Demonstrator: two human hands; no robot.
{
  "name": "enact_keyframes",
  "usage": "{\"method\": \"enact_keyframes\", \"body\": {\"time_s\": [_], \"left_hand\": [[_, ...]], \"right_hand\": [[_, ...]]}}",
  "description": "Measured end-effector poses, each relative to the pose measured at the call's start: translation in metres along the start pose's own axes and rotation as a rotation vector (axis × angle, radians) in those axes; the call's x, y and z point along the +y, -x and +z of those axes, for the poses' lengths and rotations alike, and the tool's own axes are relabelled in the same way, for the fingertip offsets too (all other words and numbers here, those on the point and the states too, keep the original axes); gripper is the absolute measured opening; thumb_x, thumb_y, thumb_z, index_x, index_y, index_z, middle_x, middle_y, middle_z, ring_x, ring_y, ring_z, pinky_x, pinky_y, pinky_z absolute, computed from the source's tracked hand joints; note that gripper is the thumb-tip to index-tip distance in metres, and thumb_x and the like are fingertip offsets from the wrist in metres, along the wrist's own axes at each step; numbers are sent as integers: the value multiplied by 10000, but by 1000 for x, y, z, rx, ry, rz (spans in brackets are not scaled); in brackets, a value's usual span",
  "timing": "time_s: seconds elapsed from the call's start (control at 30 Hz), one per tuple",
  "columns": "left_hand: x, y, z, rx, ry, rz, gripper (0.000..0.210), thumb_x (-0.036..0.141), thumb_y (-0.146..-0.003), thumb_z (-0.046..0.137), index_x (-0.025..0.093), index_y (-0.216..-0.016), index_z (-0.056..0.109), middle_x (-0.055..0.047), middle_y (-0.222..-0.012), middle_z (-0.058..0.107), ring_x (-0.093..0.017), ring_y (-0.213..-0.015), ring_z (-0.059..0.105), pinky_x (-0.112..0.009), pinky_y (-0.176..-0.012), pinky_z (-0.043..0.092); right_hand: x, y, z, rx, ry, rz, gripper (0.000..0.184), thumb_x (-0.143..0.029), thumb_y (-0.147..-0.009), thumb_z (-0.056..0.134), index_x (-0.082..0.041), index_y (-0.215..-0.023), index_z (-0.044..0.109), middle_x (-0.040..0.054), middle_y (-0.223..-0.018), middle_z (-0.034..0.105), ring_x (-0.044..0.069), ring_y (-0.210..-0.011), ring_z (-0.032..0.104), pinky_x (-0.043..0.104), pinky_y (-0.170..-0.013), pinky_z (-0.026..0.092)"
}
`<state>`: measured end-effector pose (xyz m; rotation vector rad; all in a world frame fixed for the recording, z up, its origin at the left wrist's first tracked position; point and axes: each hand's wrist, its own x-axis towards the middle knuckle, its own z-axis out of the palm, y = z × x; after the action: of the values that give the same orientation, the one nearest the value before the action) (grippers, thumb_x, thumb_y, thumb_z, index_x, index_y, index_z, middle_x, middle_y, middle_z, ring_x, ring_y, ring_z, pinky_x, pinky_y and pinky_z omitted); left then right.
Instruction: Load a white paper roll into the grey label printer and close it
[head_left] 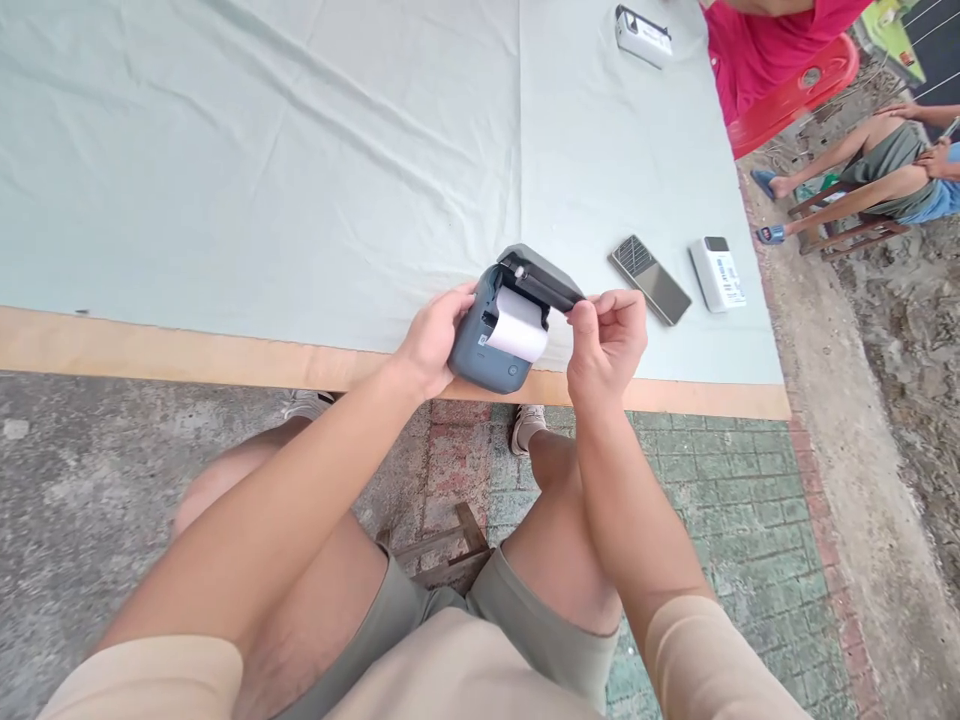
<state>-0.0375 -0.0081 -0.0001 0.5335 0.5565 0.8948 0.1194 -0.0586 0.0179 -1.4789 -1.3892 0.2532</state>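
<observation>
A small dark blue label printer [469, 355] is tilted over the table's near edge, its lid [551, 280] swung up. Inside lies a white paper roll [517, 325], with the paper draped over the front lip. My left hand [435, 340] wraps round the printer's left side, its fingertips partly hidden behind the body. Thumb and fingers of my right hand [609, 340] pinch at the right end of the raised lid; whether they hold the lid or the paper's edge there I cannot make out exactly.
Right of my hands lie a dark phone [651, 280] and a white power bank [718, 274] on the pale tablecloth [300, 170]. Another white device [643, 37] lies farther back. A person in a red top [780, 50] sits at the far right corner; another person sits beyond.
</observation>
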Motion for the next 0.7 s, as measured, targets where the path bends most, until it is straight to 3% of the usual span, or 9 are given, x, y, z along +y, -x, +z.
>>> {"method": "enact_keyframes", "body": {"time_s": [0.13,0.3,0.37,0.5,0.6,0.7], "left_hand": [[-3,-5,0,-44,12,15,189,287,-778,505,174,-838,644,-3,-695,639,-105,-594,602,-207,-513,504],[-3,3,5,-70,-117,-28,204,353,-784,614,192,-908,634,1,-731,636,-102,-613,595,-206,-535,483],[-3,7,8,-75,-190,-24,241,306,-764,654,191,-974,627,8,-771,632,-92,-633,591,-200,-543,467],[-4,9,11,-108,-246,-4,148,250,-819,567,179,-941,608,27,-746,584,-73,-621,561,-201,-564,431],[-5,8,12,-84,-281,-16,135,228,-830,522,174,-930,594,33,-728,558,-77,-611,549,-210,-564,413],[-5,7,11,-46,-260,-11,127,218,-820,513,185,-911,595,29,-710,550,-85,-599,527,-221,-547,392]], "right_hand": [[-4,-2,-4,-94,77,-59,194,-379,-922,384,-219,-967,483,60,-1080,603,135,-1041,581,321,-841,490],[-11,-3,-12,-332,262,-78,165,-318,-835,539,-246,-918,663,12,-969,680,165,-891,564,384,-848,469],[-13,-6,-16,-413,308,-48,197,-294,-794,582,-257,-959,683,9,-955,684,189,-882,541,415,-846,456],[-12,-13,-18,-530,387,43,357,-284,-726,655,-262,-1082,655,21,-980,674,220,-863,529,452,-804,463],[-13,-17,-13,-533,429,46,402,-235,-686,679,-259,-1086,646,22,-971,677,223,-849,551,468,-819,476],[-17,-17,-12,-455,382,40,395,-188,-673,672,-263,-1060,644,17,-963,666,191,-825,568,410,-810,499]]}}
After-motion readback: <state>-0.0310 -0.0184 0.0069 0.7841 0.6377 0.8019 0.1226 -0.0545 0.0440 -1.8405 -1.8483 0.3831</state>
